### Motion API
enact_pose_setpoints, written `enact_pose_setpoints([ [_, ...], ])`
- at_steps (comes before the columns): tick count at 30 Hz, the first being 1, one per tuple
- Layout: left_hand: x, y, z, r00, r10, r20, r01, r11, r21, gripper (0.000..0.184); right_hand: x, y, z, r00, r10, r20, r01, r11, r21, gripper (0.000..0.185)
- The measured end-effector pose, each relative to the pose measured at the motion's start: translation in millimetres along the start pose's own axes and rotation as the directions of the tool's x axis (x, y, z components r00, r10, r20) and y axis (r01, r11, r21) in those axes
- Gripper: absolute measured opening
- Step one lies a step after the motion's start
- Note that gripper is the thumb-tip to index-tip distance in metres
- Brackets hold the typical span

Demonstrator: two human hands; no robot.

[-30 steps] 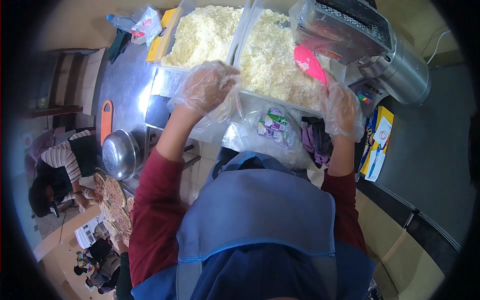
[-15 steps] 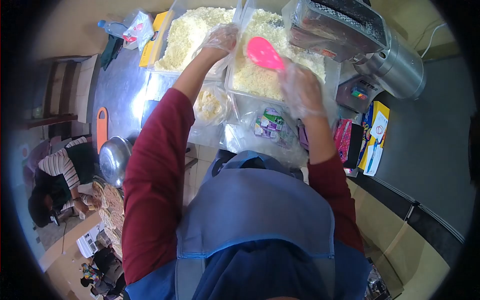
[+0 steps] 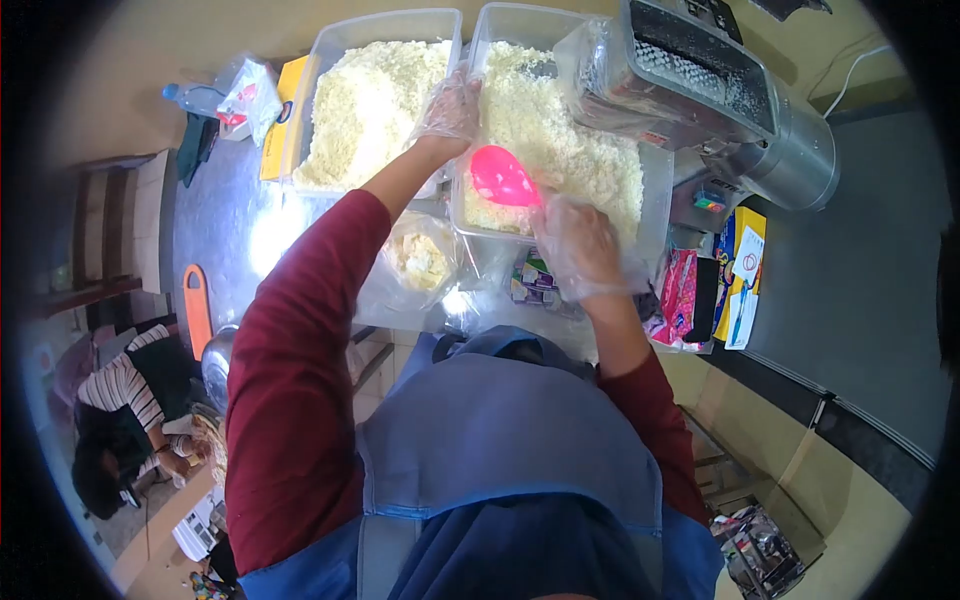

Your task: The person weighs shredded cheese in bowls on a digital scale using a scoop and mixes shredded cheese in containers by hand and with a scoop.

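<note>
Two clear plastic bins stand side by side, the left bin (image 3: pixel 388 20) and the right bin (image 3: pixel 656 190), both filled with pale grated food (image 3: pixel 375 100). My left hand (image 3: pixel 455 108), in a clear plastic glove, is at the walls where the bins meet; its fingers look bent round the rim. In my gloved right hand (image 3: pixel 582 240) is the handle of a pink scoop (image 3: pixel 503 176), whose bowl lies over the near left part of the right bin. Below the left bin sits a plastic bag with pale pieces (image 3: pixel 420 258).
A metal grating machine (image 3: pixel 780 160) stands behind and right of the right bin. Yellow boxes (image 3: pixel 745 265) and a pink packet (image 3: pixel 680 295) lie at the right. An orange-handled tool (image 3: pixel 197 312) and metal bowl (image 3: pixel 217 365) are left. A co-worker (image 3: pixel 130 410) is at far left.
My left hand has moved from near the bins' front edge to the walls between them. My right hand has carried the pink scoop leftward and nearer to me. The view has shifted.
</note>
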State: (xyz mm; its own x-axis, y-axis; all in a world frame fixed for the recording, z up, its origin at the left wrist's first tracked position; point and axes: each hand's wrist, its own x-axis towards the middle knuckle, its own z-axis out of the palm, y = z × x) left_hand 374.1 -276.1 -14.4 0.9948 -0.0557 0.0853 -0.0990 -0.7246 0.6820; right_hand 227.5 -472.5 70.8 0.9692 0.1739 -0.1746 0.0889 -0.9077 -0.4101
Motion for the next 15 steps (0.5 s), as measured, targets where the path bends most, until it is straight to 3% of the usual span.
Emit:
enact_pose_setpoints([
  [3,4.0,-3.1,3.0,0.999,-0.028,-0.027,0.026,0.996,-0.091,0.057,6.5,15.9,0.3,0.994,0.082,0.077,-0.092,0.988,0.127,0.03],
  [7,-1.7,8.6,-3.7,0.997,-0.08,0.021,0.082,0.981,-0.175,0.055,-13.7,32.9,-34.6,0.965,0.227,0.132,-0.237,0.969,0.072,0.03],
  [9,-0.4,4.7,-0.4,0.996,-0.078,0.035,0.084,0.978,-0.191,0.055,-8.5,32.3,-33.2,0.981,0.146,-0.129,-0.129,0.983,0.134,0.033],
  [13,-4.5,9.7,-4.3,0.995,-0.094,0.027,0.098,0.973,-0.21,0.056,34.5,5.3,-0.9,0.989,0.121,-0.091,-0.102,0.976,0.194,0.034],
  [15,-4.4,9.9,-6.7,0.997,-0.073,0.022,0.076,0.979,-0.187,0.056,38.4,-5.2,3.4,0.994,0.094,0.049,-0.098,0.993,0.072,0.034],
])
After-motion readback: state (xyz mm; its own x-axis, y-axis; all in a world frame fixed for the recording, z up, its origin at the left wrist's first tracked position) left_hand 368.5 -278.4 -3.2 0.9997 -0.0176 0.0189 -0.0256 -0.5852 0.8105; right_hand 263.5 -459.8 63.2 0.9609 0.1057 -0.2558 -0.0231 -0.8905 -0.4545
